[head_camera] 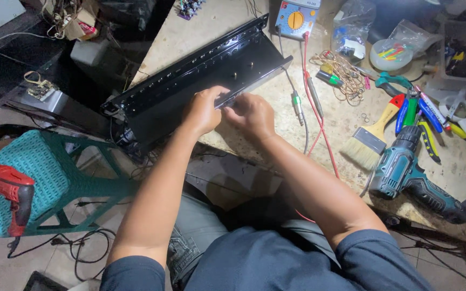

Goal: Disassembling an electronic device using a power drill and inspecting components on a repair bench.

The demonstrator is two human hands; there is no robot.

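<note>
Both hands meet at the near edge of a black metal rack chassis [200, 81], which lies diagonally across the workbench [335, 124] w/ its far end overhanging the bench's left edge. Left hand [203, 110] is curled over the chassis lip, fingers clenched on it, steadying the case. Right hand [252, 116] sits just beside it, thumb and fingers pinched together at the same lip; whatever it pinches is too small or hidden to tell, poss. a screw or a small fitting, can't say.

Progress, judging from how things lie: chassis is open on top, no lid on it, and the inside looks bare, no boards or wiring mounted that I can see. Row of holes runs along the far front panel, seemingly unfilled. So work looks early or mid-way, w/ the hands busy at one spot on the near flange and most of the case untouched.

Right of the grip: grey and red test leads [311, 102], then a paintbrush [370, 134] and a teal cordless drill [405, 170], both lying idle well apart from the hands. Beyond the grip, past the chassis's far corner, stands a multimeter [296, 19]. Left of and below the grip, off the bench, a red power tool [13, 191] rests on a teal plastic stool [44, 161].
</note>
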